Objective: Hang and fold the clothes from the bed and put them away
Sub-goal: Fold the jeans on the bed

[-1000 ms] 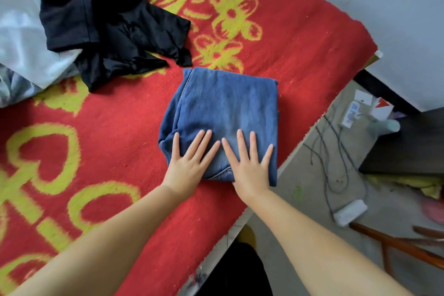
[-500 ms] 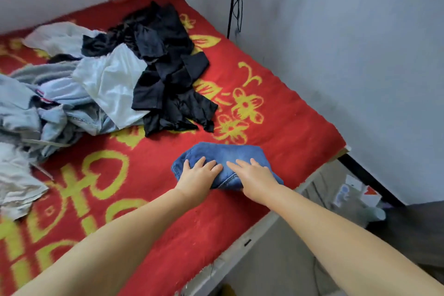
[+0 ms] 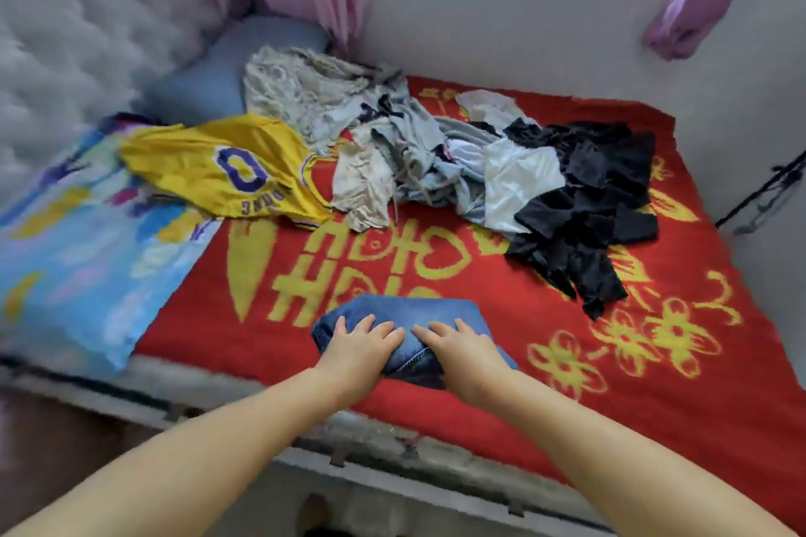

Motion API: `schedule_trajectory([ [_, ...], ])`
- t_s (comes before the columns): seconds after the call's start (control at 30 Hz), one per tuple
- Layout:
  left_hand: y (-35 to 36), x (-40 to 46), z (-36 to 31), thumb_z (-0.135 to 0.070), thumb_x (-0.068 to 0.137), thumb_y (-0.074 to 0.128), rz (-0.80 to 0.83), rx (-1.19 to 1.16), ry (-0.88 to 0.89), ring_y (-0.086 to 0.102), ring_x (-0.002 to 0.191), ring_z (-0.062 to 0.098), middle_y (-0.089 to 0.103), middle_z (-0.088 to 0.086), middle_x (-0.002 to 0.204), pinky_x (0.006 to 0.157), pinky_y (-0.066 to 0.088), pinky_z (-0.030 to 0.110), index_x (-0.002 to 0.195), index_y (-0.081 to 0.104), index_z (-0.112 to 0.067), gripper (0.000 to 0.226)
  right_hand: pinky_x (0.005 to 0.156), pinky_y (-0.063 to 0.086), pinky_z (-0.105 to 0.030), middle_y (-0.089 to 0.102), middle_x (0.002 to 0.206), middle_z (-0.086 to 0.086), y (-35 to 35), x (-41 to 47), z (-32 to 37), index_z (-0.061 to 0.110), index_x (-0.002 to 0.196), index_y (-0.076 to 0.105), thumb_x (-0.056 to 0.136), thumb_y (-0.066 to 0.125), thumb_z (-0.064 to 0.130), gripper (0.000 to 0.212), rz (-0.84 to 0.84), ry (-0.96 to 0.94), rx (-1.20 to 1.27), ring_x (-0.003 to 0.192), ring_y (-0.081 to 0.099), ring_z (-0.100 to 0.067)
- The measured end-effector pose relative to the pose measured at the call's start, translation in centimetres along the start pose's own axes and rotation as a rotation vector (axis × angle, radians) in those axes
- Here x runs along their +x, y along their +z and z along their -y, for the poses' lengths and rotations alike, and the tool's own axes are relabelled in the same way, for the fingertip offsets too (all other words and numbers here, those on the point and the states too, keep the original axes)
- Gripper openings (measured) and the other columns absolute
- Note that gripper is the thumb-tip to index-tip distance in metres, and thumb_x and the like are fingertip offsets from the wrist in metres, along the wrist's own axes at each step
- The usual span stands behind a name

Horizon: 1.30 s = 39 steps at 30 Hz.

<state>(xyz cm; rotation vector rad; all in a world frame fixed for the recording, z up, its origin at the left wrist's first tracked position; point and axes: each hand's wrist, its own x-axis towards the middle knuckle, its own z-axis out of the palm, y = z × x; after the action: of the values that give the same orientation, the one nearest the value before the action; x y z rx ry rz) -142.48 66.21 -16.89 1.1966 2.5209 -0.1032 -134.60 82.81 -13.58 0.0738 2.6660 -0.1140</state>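
Both hands, left (image 3: pixel 364 340) and right (image 3: pixel 453 347), lie side by side with relaxed fingers on the folded jeans (image 3: pixel 405 314) at the bed's (image 3: pixel 654 405) near edge, probably pressing the fold flat. Unfolded clothes (image 3: pixel 436 161) lie farther back.

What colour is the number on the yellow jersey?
Purple, on the yellow jersey, head view.

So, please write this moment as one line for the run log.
left hand: on folded jeans | right hand: on jeans | unfolded clothes pile: behind

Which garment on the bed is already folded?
The blue denim jeans under both hands, a neat bundle at the near edge; the yellow jersey and black clothes lie loose.
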Motion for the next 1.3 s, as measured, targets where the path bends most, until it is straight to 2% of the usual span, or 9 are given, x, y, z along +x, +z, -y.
schedule_trajectory([
  [0.17, 2.8, -13.8, 7.7, -0.009, 0.093, 0.05, -0.033, -0.135, -0.379, 0.015, 0.145, 0.027, 0.023, -0.001, 0.156, 0.113, 0.014, 0.061, 0.15, 0.019, -0.023, 0.067, 0.077, 0.048, -0.042, 0.031, 0.149, 0.003, -1.0, 2.8, 14.2, 0.033, 0.152, 0.01, 0.094, 0.056, 0.018, 0.075, -0.005, -0.365, -0.199, 0.13, 0.032, -0.033],
  [0.37, 8.3, -31.0, 13.0, -0.008, 0.088, 0.051, -0.077, -0.253, -0.72, 0.021, 0.142, 0.028, 0.029, -0.002, 0.151, 0.11, 0.021, 0.06, 0.148, 0.022, -0.023, 0.068, 0.089, 0.047, -0.044, 0.027, 0.152, 0.005, 1.3, 1.5, 32.0, 0.034, 0.152, 0.01, 0.093, 0.057, 0.031, 0.075, 0.039, -0.691, -0.336, 0.132, 0.03, -0.031],
  [0.57, 17.5, -50.9, 14.7, -0.008, 0.09, 0.046, -0.075, -0.403, -1.044, 0.025, 0.139, 0.023, 0.032, -0.003, 0.149, 0.109, 0.025, 0.055, 0.147, 0.025, -0.023, 0.062, 0.095, 0.045, -0.044, 0.024, 0.155, 0.007, 8.0, -4.8, 52.6, 0.033, 0.152, 0.011, 0.092, 0.058, 0.027, 0.076, 0.121, -0.988, -0.538, 0.136, 0.028, -0.029],
  [0.7, 23.7, -64.8, 14.8, -0.024, 0.093, 0.051, -0.046, -0.503, -1.222, 0.025, 0.141, 0.02, 0.031, -0.005, 0.152, 0.11, 0.025, 0.05, 0.149, 0.024, -0.026, 0.062, 0.103, 0.04, -0.046, 0.03, 0.152, 0.002, 13.5, -11.2, 66.1, 0.033, 0.152, 0.015, 0.093, 0.055, 0.038, 0.072, 0.198, -1.195, -0.583, 0.136, 0.03, -0.03],
  [0.8, 26.8, -72.9, 14.6, -0.033, 0.089, 0.058, -0.027, -0.529, -1.307, 0.029, 0.139, 0.019, 0.035, -0.006, 0.149, 0.11, 0.026, 0.047, 0.148, 0.026, -0.027, 0.066, 0.105, 0.038, -0.047, 0.03, 0.153, 0.0, 16.9, -15.1, 73.6, 0.035, 0.152, 0.011, 0.095, 0.052, 0.036, 0.07, 0.219, -1.305, -0.622, 0.138, 0.029, -0.032],
  [0.93, 29.8, -78.2, 15.0, -0.032, 0.086, 0.061, -0.025, -0.531, -1.376, 0.035, 0.135, 0.018, 0.041, -0.008, 0.145, 0.105, 0.033, 0.042, 0.146, 0.029, -0.028, 0.068, 0.104, 0.04, -0.046, 0.026, 0.156, 0.0, 19.6, -17.2, 79.4, 0.033, 0.153, 0.011, 0.096, 0.049, 0.03, 0.068, 0.251, -1.373, -0.674, 0.139, 0.029, -0.031],
  [1.1, 33.0, -79.9, 18.1, -0.026, 0.085, 0.057, 0.013, -0.577, -1.427, 0.042, 0.129, 0.018, 0.047, -0.008, 0.139, 0.102, 0.038, 0.039, 0.141, 0.035, -0.03, 0.06, 0.104, 0.041, -0.045, 0.03, 0.154, -0.002, 22.0, -15.7, 84.2, 0.03, 0.152, 0.017, 0.093, 0.052, 0.021, 0.07, 0.287, -1.37, -0.728, 0.138, 0.032, -0.029],
  [1.3, 36.7, -80.7, 24.3, -0.025, 0.081, 0.062, 0.009, -0.582, -1.422, 0.038, 0.133, 0.021, 0.047, -0.006, 0.139, 0.104, 0.037, 0.042, 0.141, 0.034, -0.029, 0.066, 0.106, 0.039, -0.047, 0.031, 0.153, -0.001, 24.6, -11.1, 89.3, 0.033, 0.152, 0.018, 0.092, 0.051, 0.011, 0.072, 0.292, -1.345, -0.703, 0.138, 0.032, -0.031],
])
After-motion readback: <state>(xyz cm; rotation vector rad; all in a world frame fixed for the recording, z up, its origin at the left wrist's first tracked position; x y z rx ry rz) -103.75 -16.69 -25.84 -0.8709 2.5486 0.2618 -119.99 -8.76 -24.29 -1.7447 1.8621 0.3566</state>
